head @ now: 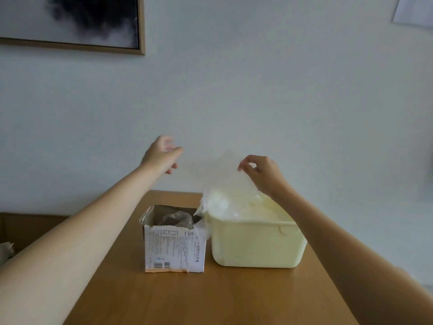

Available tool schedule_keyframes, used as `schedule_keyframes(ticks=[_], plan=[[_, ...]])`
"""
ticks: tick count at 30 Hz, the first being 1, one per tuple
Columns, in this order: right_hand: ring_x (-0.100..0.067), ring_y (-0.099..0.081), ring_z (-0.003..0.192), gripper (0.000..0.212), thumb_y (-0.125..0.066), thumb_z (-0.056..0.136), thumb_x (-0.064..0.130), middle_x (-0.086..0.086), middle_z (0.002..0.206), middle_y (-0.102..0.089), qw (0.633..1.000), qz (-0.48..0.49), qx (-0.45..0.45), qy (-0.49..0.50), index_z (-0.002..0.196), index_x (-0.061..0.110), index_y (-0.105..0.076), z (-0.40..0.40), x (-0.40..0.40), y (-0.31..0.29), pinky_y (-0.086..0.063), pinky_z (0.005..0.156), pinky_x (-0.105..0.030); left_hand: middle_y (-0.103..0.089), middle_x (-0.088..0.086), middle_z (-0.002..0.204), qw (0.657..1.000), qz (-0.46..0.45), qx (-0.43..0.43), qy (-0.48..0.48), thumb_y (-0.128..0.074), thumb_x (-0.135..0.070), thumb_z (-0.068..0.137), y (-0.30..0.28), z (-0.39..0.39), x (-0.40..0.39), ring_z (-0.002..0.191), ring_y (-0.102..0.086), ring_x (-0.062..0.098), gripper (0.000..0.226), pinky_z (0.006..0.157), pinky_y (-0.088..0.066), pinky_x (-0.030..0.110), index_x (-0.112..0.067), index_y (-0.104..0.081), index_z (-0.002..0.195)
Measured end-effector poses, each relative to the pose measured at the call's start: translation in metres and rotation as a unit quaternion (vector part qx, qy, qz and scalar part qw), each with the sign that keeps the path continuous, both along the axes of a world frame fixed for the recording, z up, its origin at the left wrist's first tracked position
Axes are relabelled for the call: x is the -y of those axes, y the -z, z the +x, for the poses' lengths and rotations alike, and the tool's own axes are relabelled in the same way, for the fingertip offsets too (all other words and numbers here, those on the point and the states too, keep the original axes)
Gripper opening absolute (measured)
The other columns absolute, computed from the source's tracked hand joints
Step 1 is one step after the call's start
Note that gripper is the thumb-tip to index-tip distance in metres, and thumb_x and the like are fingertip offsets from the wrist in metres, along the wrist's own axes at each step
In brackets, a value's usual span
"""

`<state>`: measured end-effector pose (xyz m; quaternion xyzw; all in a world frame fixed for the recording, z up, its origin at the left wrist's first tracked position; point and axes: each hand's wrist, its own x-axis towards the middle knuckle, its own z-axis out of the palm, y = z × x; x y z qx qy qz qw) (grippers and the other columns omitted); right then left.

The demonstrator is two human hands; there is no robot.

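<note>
A torn white cardboard glove box (174, 248) stands open on the wooden table (210, 299), with crumpled clear plastic inside. Beside it on the right sits a pale yellow plastic bin (257, 245). My right hand (262, 172) pinches the top edge of a thin clear plastic glove (225, 184) and holds it up above the bin. The glove's lower part hangs down onto the bin's top. My left hand (161, 154) is raised in the air to the left of the glove, fingers loose and spread, holding nothing.
The table runs away from me to a pale wall. A framed dark picture (93, 22) hangs at the upper left. A sheet of paper (414, 11) is pinned at the upper right. A brown surface (30, 228) lies to the left.
</note>
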<state>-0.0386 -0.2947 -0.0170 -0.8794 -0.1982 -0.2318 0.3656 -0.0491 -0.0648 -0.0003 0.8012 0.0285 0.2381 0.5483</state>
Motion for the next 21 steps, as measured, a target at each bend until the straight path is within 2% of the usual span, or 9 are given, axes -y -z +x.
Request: schedule_keyframes(ticks=[3,5,8,10,12,15,17,19,21], plan=[[-0.004,-0.042,0.036,0.022,-0.047,0.095,0.014,0.008,0.034,-0.039,0.999,-0.026,0.017,-0.031,0.089,0.007,-0.067,-0.004,-0.009,-0.002,-0.031,0.043,-0.012,-0.035,0.002,0.146,0.986,0.052,-0.035,0.152,-0.062,-0.022,0.09,-0.01,-0.008,0.026,0.064,-0.063,0.013,0.067,0.043,-0.043,0.014,-0.025,-0.024,0.145],[0.004,-0.047,0.041,0.022,-0.047,0.095,0.012,0.023,0.038,-0.047,0.996,-0.06,0.028,-0.053,0.09,0.006,-0.067,-0.01,-0.013,-0.007,-0.035,0.05,-0.009,-0.037,-0.003,0.145,0.969,0.106,-0.084,0.205,-0.065,-0.024,0.087,-0.007,-0.01,0.037,0.067,-0.065,0.01,0.071,0.048,-0.045,0.015,-0.028,-0.025,0.145],[0.011,-0.049,0.048,0.022,-0.046,0.096,0.012,0.033,0.044,-0.048,0.993,-0.085,0.052,-0.06,0.09,0.006,-0.066,-0.014,-0.011,-0.014,-0.035,0.055,-0.008,-0.06,-0.007,0.115,0.951,0.048,-0.142,0.269,-0.067,-0.024,0.086,0.0,-0.013,0.049,0.058,-0.06,0.005,0.05,0.05,-0.043,0.016,-0.023,-0.046,0.132],[0.005,-0.049,0.048,0.022,-0.046,0.096,0.013,0.017,0.043,-0.05,0.993,-0.088,0.064,-0.047,0.091,0.007,-0.066,-0.012,-0.01,-0.014,-0.032,0.054,-0.016,-0.068,-0.005,0.099,0.943,0.002,-0.163,0.29,-0.066,-0.025,0.087,0.009,-0.014,0.057,0.05,-0.055,0.003,0.032,0.047,-0.04,0.014,-0.018,-0.057,0.117],[-0.008,-0.045,0.051,0.023,-0.045,0.096,0.014,0.011,0.048,-0.042,0.992,-0.099,0.071,-0.02,0.092,0.009,-0.067,-0.008,-0.008,-0.009,-0.033,0.06,-0.027,-0.067,-0.002,0.077,0.935,0.005,-0.181,0.304,-0.061,-0.026,0.09,0.02,-0.013,0.063,0.044,-0.052,0.002,0.016,0.043,-0.037,0.014,-0.014,-0.061,0.101],[-0.029,-0.045,0.071,0.022,-0.044,0.096,0.014,0.01,0.054,-0.04,0.991,-0.106,0.069,0.042,0.092,0.013,-0.065,0.001,0.005,0.002,-0.039,0.066,-0.032,-0.05,-0.001,0.056,0.945,0.101,-0.174,0.257,-0.054,-0.026,0.094,0.029,-0.003,0.06,0.035,-0.043,0.001,0.021,0.036,-0.03,0.013,-0.014,-0.056,0.078],[-0.033,-0.053,0.087,0.023,-0.042,0.096,0.013,0.001,0.063,-0.05,0.99,-0.086,0.054,0.097,0.093,0.014,-0.065,0.01,0.022,0.008,-0.041,0.072,-0.034,-0.044,-0.002,0.051,0.958,0.159,-0.148,0.187,-0.054,-0.028,0.094,0.028,0.006,0.047,0.031,-0.037,0.002,0.029,0.034,-0.027,0.013,-0.014,-0.052,0.069],[-0.033,-0.053,0.1,0.024,-0.04,0.096,0.012,-0.01,0.084,-0.063,0.985,-0.07,0.016,0.156,0.096,0.013,-0.064,0.019,0.041,0.017,-0.039,0.072,-0.033,-0.049,0.0,0.051,0.963,0.207,-0.13,0.111,-0.054,-0.029,0.095,0.028,0.017,0.032,0.037,-0.042,0.008,0.029,0.039,-0.033,0.017,-0.012,-0.055,0.071],[-0.033,-0.054,0.101,0.026,-0.039,0.095,0.011,-0.015,0.097,-0.065,0.979,-0.063,-0.022,0.193,0.097,0.014,-0.064,0.028,0.057,0.03,-0.036,0.07,-0.031,-0.061,0.002,0.067,0.956,0.269,-0.116,0.009,-0.049,-0.03,0.096,0.028,0.025,0.021,0.052,-0.053,0.013,0.025,0.053,-0.042,0.023,-0.011,-0.06,0.084]])
